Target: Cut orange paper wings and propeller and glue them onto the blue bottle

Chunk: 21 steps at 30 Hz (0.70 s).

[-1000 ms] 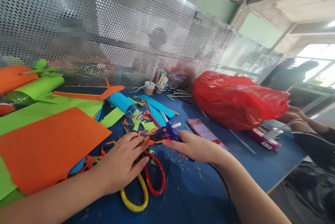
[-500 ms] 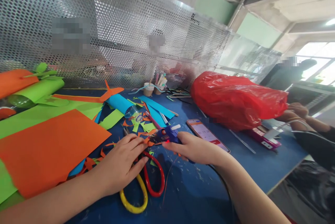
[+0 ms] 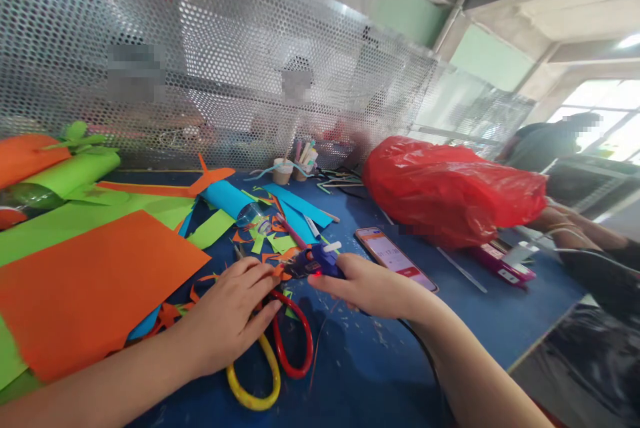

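Observation:
My right hand [image 3: 373, 285] is wrapped round a blue hot glue gun [image 3: 323, 260], whose red light is lit. The gun points left, its nozzle close to the fingertips of my left hand [image 3: 237, 311]. Those fingers are curled together on a small orange paper piece [image 3: 283, 275], mostly hidden by the fingers and the gun. Below my left hand lie scissors with one red handle [image 3: 309, 345] and one yellow handle [image 3: 253, 407]; their blades are partly covered by the hand. Orange and green paper scraps [image 3: 283, 243] lie just beyond the gun.
Orange sheet [image 3: 105, 281] and green paper cover the left side. A blue-wrapped bottle [image 3: 225, 203] lies beyond my hands. A phone [image 3: 395, 258], red plastic bag [image 3: 450, 188] and purple power strip [image 3: 505, 267] lie right. Cups of pens [image 3: 283, 171] stand before a perforated metal screen [image 3: 240, 68].
The glue gun has tipped slightly lower and left in my right hand. My left hand stays almost still. A person at the far right has shifted position.

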{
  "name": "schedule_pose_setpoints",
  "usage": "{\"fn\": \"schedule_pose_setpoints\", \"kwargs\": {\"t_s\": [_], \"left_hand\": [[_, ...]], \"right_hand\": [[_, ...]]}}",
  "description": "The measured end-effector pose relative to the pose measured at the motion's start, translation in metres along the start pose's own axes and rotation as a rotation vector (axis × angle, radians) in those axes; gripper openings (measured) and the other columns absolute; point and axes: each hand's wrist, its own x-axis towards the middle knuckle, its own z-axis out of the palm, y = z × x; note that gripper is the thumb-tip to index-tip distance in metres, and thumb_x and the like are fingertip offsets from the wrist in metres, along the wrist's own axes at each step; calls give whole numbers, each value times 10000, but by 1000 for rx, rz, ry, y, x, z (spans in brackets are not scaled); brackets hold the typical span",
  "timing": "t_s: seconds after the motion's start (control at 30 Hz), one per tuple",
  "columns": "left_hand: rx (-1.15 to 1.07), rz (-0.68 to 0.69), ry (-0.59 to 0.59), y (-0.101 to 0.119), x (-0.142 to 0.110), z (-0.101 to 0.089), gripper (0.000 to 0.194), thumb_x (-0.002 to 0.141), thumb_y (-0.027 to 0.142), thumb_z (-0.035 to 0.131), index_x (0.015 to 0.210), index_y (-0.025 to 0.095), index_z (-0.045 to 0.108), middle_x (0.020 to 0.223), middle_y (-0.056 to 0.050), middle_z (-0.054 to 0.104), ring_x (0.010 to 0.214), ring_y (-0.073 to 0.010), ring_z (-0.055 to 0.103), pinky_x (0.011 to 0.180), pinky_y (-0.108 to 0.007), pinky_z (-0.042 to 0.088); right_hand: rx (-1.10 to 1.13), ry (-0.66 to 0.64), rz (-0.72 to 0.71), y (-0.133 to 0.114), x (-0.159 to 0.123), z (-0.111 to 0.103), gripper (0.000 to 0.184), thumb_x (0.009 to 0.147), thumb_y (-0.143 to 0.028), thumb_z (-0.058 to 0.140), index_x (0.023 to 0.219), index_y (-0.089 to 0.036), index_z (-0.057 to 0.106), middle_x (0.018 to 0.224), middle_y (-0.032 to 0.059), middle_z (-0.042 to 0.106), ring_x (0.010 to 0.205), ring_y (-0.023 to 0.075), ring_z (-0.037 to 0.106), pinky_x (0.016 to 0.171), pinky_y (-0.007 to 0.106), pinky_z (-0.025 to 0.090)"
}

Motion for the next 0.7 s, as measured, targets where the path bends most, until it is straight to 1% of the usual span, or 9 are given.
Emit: {"fn": "schedule_pose_setpoints", "kwargs": {"t_s": [0.13,0.27,0.43,0.6,0.7], "left_hand": [[8,1,4,-1,-1,1,406,978,412,376,1266,193,562,1300,-84,600,1254,-298,444,1036,-519,413],[12,13,31,-2,-1,3,388,977,406,389,1261,203,559,1297,-76,604,1254,-293,450,1023,-504,430],[12,2,33,-3,-2,4,388,973,412,396,1259,207,558,1302,-78,602,1259,-291,453,1023,-507,430],[-10,-5,62,-2,-3,4,377,967,406,412,1235,205,584,1286,-78,617,1247,-280,468,1027,-504,429],[-6,5,62,-2,-2,3,368,968,401,412,1228,209,588,1274,-79,622,1243,-285,470,1019,-507,433]], "right_hand": [[5,9,-4,1,1,1,440,872,-572,497,847,-160,650,622,7,611,589,167,544,573,263,422],[-5,15,21,1,0,0,460,865,-590,497,857,-157,654,611,13,608,584,176,553,570,268,421],[-18,11,51,0,-2,-1,465,853,-608,502,828,-166,644,561,4,583,556,177,548,545,267,411],[-14,14,28,-1,-2,1,467,857,-609,492,792,-171,642,574,8,589,573,179,550,551,270,418],[-13,14,48,-1,-2,1,478,857,-618,485,791,-170,639,574,12,590,577,182,554,554,272,420]]}}
